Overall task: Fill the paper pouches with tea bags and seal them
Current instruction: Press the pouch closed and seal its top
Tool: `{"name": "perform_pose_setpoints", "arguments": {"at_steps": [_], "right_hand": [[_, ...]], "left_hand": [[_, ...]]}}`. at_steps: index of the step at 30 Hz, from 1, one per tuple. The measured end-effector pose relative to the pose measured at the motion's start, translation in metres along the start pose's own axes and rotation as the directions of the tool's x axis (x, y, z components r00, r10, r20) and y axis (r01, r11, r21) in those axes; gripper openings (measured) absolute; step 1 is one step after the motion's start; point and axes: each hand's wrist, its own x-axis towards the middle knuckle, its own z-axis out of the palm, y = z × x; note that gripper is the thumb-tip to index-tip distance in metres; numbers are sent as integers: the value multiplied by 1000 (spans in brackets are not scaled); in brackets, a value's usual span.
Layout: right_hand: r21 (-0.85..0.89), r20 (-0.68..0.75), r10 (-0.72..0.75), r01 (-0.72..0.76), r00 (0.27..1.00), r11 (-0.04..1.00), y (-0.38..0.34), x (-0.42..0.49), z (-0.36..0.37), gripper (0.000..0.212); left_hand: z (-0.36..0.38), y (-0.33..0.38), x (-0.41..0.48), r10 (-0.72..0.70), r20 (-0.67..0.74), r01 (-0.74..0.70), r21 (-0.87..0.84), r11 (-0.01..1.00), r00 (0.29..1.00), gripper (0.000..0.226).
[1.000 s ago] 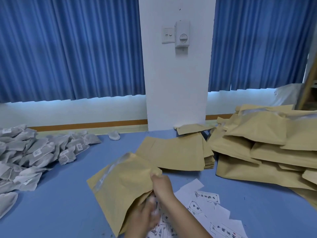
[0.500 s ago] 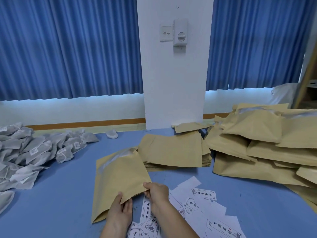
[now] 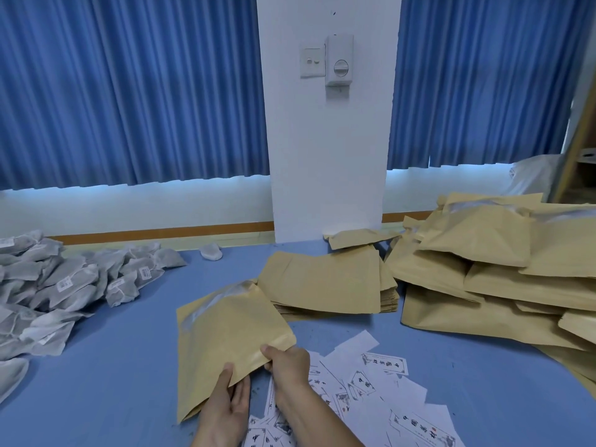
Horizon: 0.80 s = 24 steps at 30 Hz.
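A flat brown paper pouch [image 3: 222,333] with a clear strip near its far end lies tilted on the blue table. My left hand [image 3: 227,411] grips its near edge, thumb on top. My right hand [image 3: 285,366] pinches the pouch's near right corner. A heap of grey-white tea bags [image 3: 58,285] lies at the left. A neat stack of empty pouches [image 3: 325,285] sits just beyond the held pouch.
A big pile of plump brown pouches [image 3: 503,272] fills the right side. Loose white printed labels [image 3: 380,395] are scattered under and right of my right arm. A white pillar [image 3: 329,140] and blue curtains stand behind the table [image 3: 113,375].
The pouch was raised and puffed open a second ago; it has come down and now lies flatter on the table. Both hands shifted to its near edge.
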Motion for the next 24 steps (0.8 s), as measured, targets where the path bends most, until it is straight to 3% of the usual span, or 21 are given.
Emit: {"name": "perform_pose_setpoints", "arguments": {"at_steps": [4, 7, 12, 15, 18, 20, 24], "right_hand": [[-10, 115, 16, -15, 993, 1000, 2, -9, 7, 12], [7, 86, 3, -4, 996, 1000, 2, -10, 6, 18], [7, 34, 47, -48, 998, 999, 1, -3, 1, 13], [3, 101, 85, -86, 991, 996, 8, -9, 8, 9], [-8, 211, 118, -119, 970, 993, 16, -17, 15, 13], [-17, 193, 93, -91, 977, 996, 16, -18, 14, 15], [-40, 119, 59, -54, 991, 998, 9, -10, 6, 10]], "left_hand": [[2, -2, 1, 12, 57, -14, 30, 999, 998, 7], [3, -3, 0, -3, 72, 0, 42, 999, 997, 6], [-8, 3, 4, 44, -26, -44, -29, 999, 999, 4], [-14, 3, 8, 61, -61, -62, -7, 998, 996, 15], [-15, 3, 4, 25, -2, -25, 68, 997, 1000, 10], [-21, 7, 4, 16, 50, -23, 142, 990, 999, 6], [-35, 24, 2, 183, 84, -202, 424, 883, 979, 19]]}}
